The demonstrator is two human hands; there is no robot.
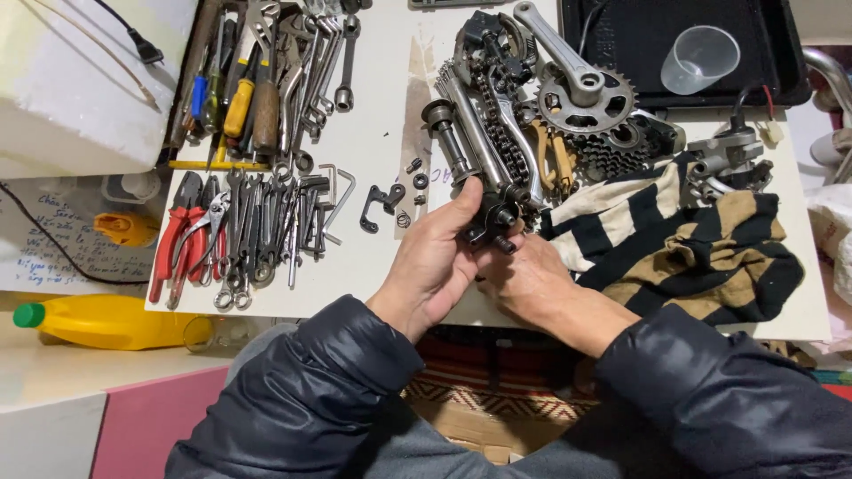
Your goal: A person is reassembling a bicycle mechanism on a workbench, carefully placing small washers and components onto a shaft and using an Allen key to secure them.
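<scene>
my left hand (435, 257) has its fingers curled tight around a small dark metal bicycle part (491, 222), thumb lying along its upper side, fingertips wrapped over the top. my right hand (525, 282) comes in from below, palm turned down, fingers tucked under the same part and closed on its lower end; the fingertips themselves are hidden. the part sits at the near edge of the white table (373, 151), just in front of the heap of bicycle parts (532, 133), touching or nearly touching its near end, i cannot tell which

containers: black tray (763, 53) at the far right of the table, holding a clear plastic cup (699, 58) lying tilted; the cup looks to have nothing in it. yellow bottle with green cap (106, 321) lies on its side on the lower surface to my left, well apart from the hands; contents not visible

pose: both forearms in dark padded sleeves (311, 381), converging in front of me, wrists close together, hands touching around the part

around: crank with chainring (581, 93) and a length of chain (497, 133) in the heap; striped cloth (683, 248) just right of my right hand; red-handled pliers (177, 235) and a row of wrenches (257, 231) to the left; screwdrivers (240, 98) farther back
</scene>
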